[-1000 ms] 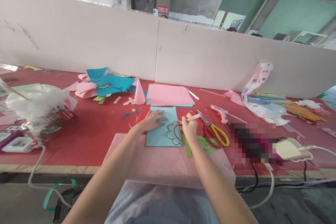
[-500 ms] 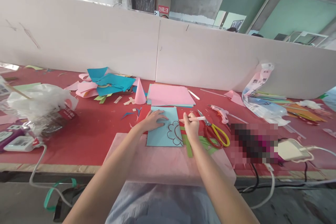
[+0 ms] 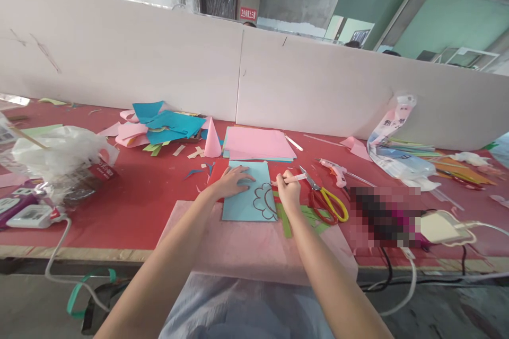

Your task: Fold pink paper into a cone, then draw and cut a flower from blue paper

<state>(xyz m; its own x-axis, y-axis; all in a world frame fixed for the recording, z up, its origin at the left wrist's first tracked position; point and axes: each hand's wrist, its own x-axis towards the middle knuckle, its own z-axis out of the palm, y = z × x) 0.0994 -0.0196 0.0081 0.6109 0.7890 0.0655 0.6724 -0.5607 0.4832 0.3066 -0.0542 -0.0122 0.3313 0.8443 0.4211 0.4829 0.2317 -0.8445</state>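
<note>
A light blue sheet of paper [image 3: 242, 206] lies in front of me, with a dark scalloped half-flower outline near its right edge. My left hand [image 3: 234, 181] rests on its upper part, fingers spread. In my right hand [image 3: 287, 188] is a pale pink pen [image 3: 296, 178], its tip close to the sheet's right edge. Whether the tip touches the paper I cannot tell. Just right of that hand lie scissors [image 3: 330, 204] with red and yellow handles, over green paper strips [image 3: 286, 222]. Beneath the blue sheet's lower part is a pink padded surface [image 3: 238, 254].
Behind the sheet lie stacked pink sheets [image 3: 258, 143] and a pink paper cone [image 3: 212, 140]. A pink glue gun [image 3: 336, 172] sits to the right, near a power adapter [image 3: 443, 228] with cables. Blue paper scraps [image 3: 175, 124] and a plastic bag [image 3: 59, 153] occupy the left. A white partition [image 3: 159, 58] stands behind.
The pen in my right hand has tilted and shifted slightly left, with the hand barely moving. My left hand stays on the sheet. The drawn outline looks the same.
</note>
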